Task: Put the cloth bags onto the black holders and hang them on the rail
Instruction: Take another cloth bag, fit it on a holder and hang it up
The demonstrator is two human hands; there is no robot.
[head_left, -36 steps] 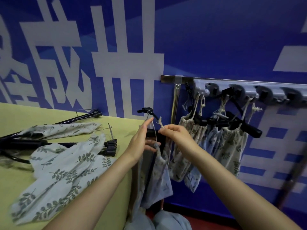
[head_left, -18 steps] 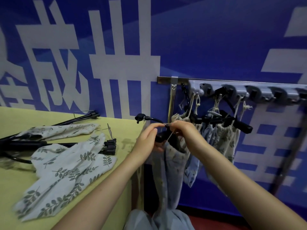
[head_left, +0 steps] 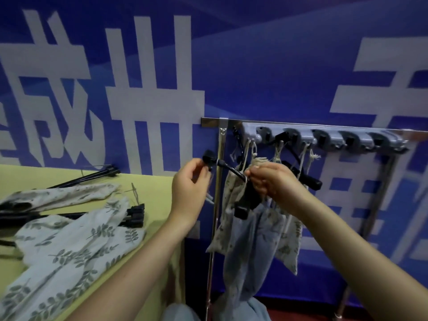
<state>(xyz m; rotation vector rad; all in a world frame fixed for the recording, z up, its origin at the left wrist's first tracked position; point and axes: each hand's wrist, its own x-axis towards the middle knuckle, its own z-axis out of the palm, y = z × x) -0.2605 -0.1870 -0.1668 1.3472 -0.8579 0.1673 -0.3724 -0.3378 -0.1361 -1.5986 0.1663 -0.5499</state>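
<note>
I watched the left hand (head_left: 188, 181) pinch a black holder (head_left: 228, 169) at its knob — right hand (head_left: 269, 179), three o'clock, gripping the bag (head_left: 245, 256) string.

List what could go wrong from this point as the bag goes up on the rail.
1. The left hand pinches only the hook end of the black holder, so the tilted holder may twist or slip.
2. The right hand grips the drawstring beside the hanging bags; cords may tangle with the bags' cords.
3. The blue-grey cloth bag hangs low beside the metal post and could snag as it goes up to the rail.
</note>
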